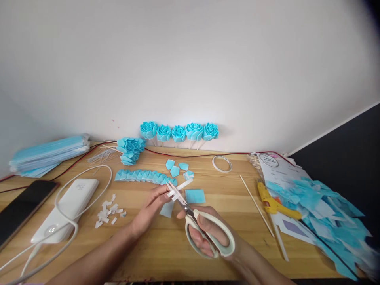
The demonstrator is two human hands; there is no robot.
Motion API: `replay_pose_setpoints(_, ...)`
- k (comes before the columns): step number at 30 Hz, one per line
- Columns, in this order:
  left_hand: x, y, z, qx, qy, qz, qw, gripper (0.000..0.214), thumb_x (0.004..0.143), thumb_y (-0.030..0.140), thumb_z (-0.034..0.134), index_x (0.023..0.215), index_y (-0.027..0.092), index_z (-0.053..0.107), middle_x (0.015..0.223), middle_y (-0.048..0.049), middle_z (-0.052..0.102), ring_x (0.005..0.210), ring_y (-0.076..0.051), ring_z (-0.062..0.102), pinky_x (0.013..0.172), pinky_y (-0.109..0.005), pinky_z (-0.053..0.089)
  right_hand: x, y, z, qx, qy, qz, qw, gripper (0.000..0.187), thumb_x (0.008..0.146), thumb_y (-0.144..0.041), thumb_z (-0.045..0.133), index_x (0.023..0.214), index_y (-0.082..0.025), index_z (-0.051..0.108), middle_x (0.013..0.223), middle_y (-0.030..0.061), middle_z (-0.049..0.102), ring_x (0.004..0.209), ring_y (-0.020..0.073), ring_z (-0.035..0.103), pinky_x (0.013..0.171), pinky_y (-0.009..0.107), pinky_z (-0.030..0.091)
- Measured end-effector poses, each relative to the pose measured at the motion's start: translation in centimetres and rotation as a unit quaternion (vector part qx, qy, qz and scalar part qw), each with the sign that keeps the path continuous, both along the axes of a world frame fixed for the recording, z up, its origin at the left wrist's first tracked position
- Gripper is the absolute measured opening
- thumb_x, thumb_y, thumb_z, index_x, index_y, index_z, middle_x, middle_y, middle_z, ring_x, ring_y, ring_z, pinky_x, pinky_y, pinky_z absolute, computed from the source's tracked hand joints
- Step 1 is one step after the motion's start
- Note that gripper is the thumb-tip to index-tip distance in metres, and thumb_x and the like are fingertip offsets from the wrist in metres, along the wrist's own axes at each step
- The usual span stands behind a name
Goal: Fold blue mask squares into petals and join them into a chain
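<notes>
My right hand (204,231) is wrapped round a pair of scissors (227,239) with cream handles, a thumb and fingers through the loops. The blades point up and left and lie a little apart across a narrow white strip (186,184). My left hand (151,208) pinches this strip at its left end, close to the blade tips. It looks like paper or tape. A folded pale blue piece (167,209) lies under the left fingers, and a blue square (195,196) lies just beyond the right hand. Small folded blue pieces (175,171) are behind the scissors.
Several blue paper roses (179,134) lean on the wall. A row of folded blue petals (142,176), white scraps (103,213), a power bank (81,198) and a phone (26,206) are left. At right are a tape roll (222,170), sticks (257,206) and a yellow glue gun (276,206).
</notes>
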State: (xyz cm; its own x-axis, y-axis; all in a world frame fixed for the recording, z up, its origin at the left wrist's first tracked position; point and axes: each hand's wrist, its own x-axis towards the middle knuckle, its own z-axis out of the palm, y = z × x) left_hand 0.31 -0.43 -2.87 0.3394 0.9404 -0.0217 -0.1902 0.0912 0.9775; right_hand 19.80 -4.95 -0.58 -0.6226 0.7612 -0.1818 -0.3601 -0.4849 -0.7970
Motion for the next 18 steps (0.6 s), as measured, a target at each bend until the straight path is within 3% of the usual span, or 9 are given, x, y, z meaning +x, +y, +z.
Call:
replay_pose_setpoints(3,-0.1,-0.1,0.2,0.018,-0.005,-0.012,1.000,0.030,0.086,0.039,0.054,0.096,0.017,0.072,0.082,-0.0056,0.063,0.077,-0.020,0.052,0.072,-0.029,0.041,0.2,-0.1,0.3,-0.004,-0.027,-0.010,1.000,0.045,0.079,-0.056,0.065,0.104,-0.018,0.068,0.055,-0.0054,0.047,0.033,0.0008,0.030,0.031,0.013,0.028)
replay_pose_setpoints(9,0.1,0.0,1.1,0.035,0.046,-0.035,0.998,0.033,0.090,0.043,0.052,0.098,0.016,0.070,0.073,-0.0028,0.054,0.068,-0.016,0.044,0.062,-0.026,0.035,0.3,-0.1,0.4,0.010,-0.048,-0.022,0.999,0.048,0.077,-0.055,0.067,0.106,-0.017,0.067,0.053,-0.0058,0.048,0.032,0.0016,0.031,0.030,0.014,0.029)
replay_pose_setpoints(13,0.4,0.4,0.5,0.032,0.063,-0.067,0.995,0.042,0.090,0.047,0.049,0.114,0.016,0.065,0.065,0.0016,0.041,0.060,-0.012,0.034,0.054,-0.024,0.028,-0.2,-0.8,0.4,0.013,-0.138,0.058,0.989,0.051,0.072,-0.047,0.074,0.110,-0.014,0.067,0.054,-0.0052,0.051,0.037,0.0033,0.039,0.034,0.014,0.031)
replay_pose_setpoints(18,0.1,1.0,-0.1,0.062,0.102,-0.037,0.992,0.043,0.092,0.046,0.047,0.119,0.017,0.064,0.066,0.0010,0.044,0.062,-0.014,0.038,0.057,-0.024,0.030,0.3,-2.0,2.3,0.139,-0.223,0.061,0.963,0.040,0.078,-0.037,0.071,0.114,-0.019,0.066,0.072,-0.0013,0.058,0.061,0.0079,0.049,0.057,0.020,0.038)
